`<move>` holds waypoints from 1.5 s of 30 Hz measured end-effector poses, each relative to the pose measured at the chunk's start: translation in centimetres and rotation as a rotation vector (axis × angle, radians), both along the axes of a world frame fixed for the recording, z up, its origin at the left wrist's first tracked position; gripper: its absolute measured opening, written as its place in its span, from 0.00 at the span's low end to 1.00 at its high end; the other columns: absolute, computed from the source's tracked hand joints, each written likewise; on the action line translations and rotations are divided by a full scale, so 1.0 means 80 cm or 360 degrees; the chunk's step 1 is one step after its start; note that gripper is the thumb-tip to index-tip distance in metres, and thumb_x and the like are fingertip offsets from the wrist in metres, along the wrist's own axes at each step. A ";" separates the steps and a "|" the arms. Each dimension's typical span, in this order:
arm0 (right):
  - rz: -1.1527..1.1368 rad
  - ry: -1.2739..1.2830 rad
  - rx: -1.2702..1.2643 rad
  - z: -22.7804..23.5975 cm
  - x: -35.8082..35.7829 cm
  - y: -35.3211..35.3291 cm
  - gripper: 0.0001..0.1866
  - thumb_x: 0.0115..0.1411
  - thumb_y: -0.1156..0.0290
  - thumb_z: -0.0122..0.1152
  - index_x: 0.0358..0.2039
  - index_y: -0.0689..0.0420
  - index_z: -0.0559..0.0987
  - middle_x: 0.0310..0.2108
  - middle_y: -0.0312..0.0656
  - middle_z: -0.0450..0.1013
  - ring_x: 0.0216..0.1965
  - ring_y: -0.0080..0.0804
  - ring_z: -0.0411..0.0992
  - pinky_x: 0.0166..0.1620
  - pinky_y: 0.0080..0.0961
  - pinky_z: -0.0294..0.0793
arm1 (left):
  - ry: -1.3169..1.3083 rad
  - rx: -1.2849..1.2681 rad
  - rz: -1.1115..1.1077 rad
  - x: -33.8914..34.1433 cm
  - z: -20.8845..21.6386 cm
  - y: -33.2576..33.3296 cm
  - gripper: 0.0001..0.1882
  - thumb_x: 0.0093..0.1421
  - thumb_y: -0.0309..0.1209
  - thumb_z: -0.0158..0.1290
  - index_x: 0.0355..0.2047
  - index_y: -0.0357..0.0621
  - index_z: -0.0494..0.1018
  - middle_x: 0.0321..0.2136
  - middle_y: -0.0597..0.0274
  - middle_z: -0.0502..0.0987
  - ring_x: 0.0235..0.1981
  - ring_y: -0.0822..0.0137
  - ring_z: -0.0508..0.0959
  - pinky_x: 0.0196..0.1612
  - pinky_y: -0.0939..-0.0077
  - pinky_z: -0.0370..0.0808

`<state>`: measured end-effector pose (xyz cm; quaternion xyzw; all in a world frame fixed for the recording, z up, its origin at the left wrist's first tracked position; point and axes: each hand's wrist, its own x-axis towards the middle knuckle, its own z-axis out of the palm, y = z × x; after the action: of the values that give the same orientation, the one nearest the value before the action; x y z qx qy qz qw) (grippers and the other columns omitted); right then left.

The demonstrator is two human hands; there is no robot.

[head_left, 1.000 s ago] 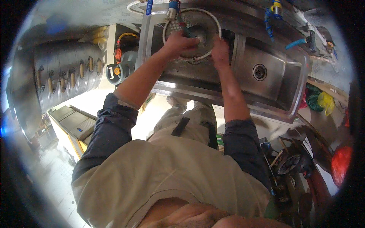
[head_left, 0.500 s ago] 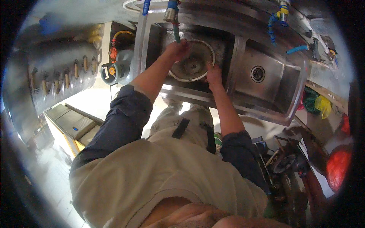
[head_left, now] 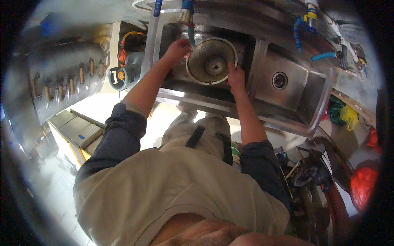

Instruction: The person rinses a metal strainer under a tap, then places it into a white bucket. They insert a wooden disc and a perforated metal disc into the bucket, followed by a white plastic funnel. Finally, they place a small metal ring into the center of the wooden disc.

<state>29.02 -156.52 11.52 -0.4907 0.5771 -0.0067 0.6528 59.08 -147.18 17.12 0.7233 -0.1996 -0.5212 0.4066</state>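
Left hand (head_left: 177, 51) has shifted left, beside the bowl (head_left: 208, 56) and near the hose (head_left: 191, 34), its grip unclear, so the right hand (head_left: 237, 78), grip pinching the rim, likely gives most support, bowl at upper centre of frame in the sink (head_left: 257, 61).

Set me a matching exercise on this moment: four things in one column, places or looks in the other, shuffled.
Things
1. Left hand
2. Right hand
3. Round vessel
4. Sink drain

Places or looks
A. In the floor of the right-hand basin
B. Beside the hanging green hose, left of the vessel
C. Ringed by a pale rim
D. Gripping the vessel's right edge

Pairs: 1-B, 2-D, 3-C, 4-A
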 end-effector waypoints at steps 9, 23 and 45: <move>-0.0127 -0.0132 0.0148 0.010 0.019 0.010 0.44 0.71 0.42 0.55 0.72 0.67 0.61 0.55 0.57 0.75 0.48 0.49 0.75 0.51 0.45 0.74 | -0.0929 -0.0295 -0.0031 -0.033 0.056 -0.047 0.20 0.57 0.44 0.67 0.39 0.39 0.84 0.32 0.49 0.86 0.37 0.51 0.87 0.43 0.58 0.81; -0.0181 -0.0323 -0.0230 0.036 0.044 -0.019 0.37 0.74 0.38 0.45 0.61 0.61 0.75 0.40 0.51 0.77 0.39 0.46 0.74 0.42 0.50 0.74 | 0.0077 -0.0143 -0.0061 -0.067 0.119 -0.042 0.16 0.59 0.34 0.68 0.36 0.28 0.81 0.29 0.55 0.85 0.31 0.68 0.85 0.38 0.74 0.83; -0.0183 -0.0294 -0.0210 0.059 0.026 -0.004 0.33 0.74 0.43 0.50 0.53 0.65 0.80 0.38 0.53 0.77 0.36 0.49 0.74 0.42 0.51 0.71 | -0.1141 0.0067 -0.0582 -0.027 0.067 -0.067 0.20 0.54 0.45 0.67 0.37 0.40 0.83 0.32 0.51 0.85 0.35 0.53 0.86 0.42 0.59 0.82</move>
<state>31.12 -156.86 16.27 -0.4959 0.5401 -0.1272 0.6680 56.96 -152.54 22.49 0.8200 -0.4435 -0.3037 0.1968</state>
